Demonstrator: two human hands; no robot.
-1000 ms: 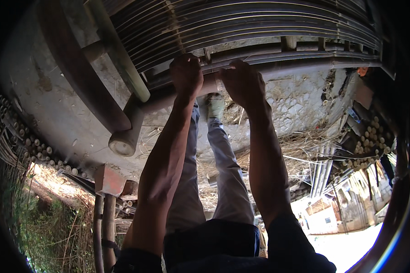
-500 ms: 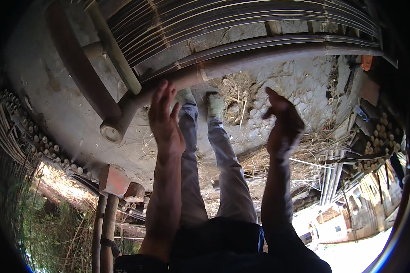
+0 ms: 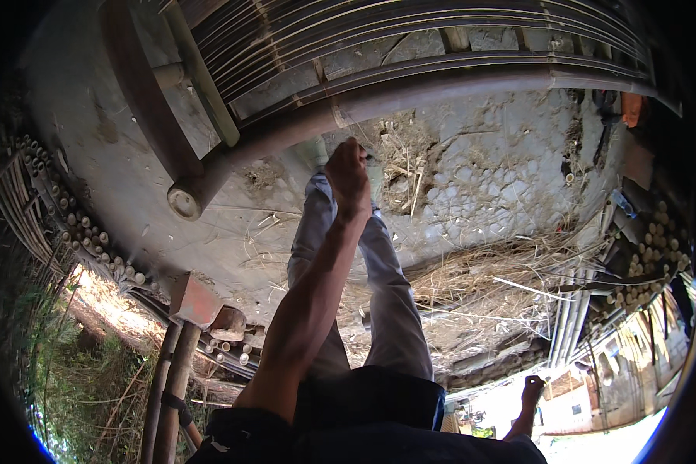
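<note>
My left hand [image 3: 348, 178] is closed in front of my legs, just below the thick bamboo rail [image 3: 410, 97] of a slatted bamboo bench [image 3: 433, 15]. Its back faces me, and whatever its curled fingers hold, if anything, is hidden. A gap shows between this hand and the rail. Far out at the lower right, my right hand [image 3: 532, 387] is raised with its fingers drawn together. It looks small there, and its grip cannot be made out. Beneath my left forearm are my trouser legs [image 3: 394, 309].
Upright bamboo pieces [image 3: 151, 93] form the bench's left end. Straw and split strips [image 3: 487, 278] litter the ground. Stacked bamboo poles [image 3: 649, 247] lie at right, with more cut poles [image 3: 85, 236] at left. A reddish block [image 3: 196, 300] sits near wooden posts [image 3: 174, 394].
Both hands were open in front of me. My left hand has closed and moved right; my right hand has swung away to the lower right, its fingers now drawn together.
</note>
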